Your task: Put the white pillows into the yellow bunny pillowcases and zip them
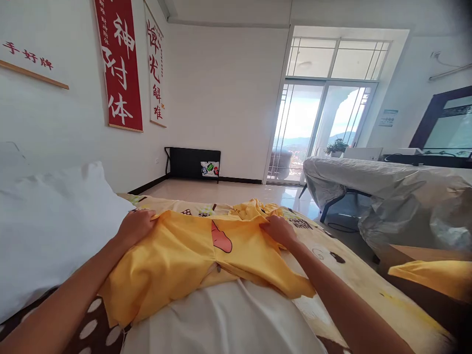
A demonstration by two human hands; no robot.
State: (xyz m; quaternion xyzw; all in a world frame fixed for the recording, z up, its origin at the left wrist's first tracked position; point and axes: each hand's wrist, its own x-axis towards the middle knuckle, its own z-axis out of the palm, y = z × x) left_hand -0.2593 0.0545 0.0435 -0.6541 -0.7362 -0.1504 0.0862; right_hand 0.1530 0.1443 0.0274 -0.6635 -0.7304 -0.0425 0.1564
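Note:
A pair of yellow shorts (173,258) with a pink printed patch is stretched between my hands, its two legs spreading toward me over white cloth (228,319). My left hand (138,223), fingers closed, grips the left end of its far edge, beside the white pillow (62,211). At the right end of the same edge, my right hand (278,228) is also closed on the fabric. A bunched yellow cloth (250,209) lies just beyond the shorts. Folds of fabric hide some of my fingertips.
Underneath is a bed with a cream patterned sheet (354,280). To the right, a cardboard box (413,252) has yellow cloth (431,273) in it. A plastic-covered table (354,172) stands farther back. Against the far wall is a black folded table (184,162).

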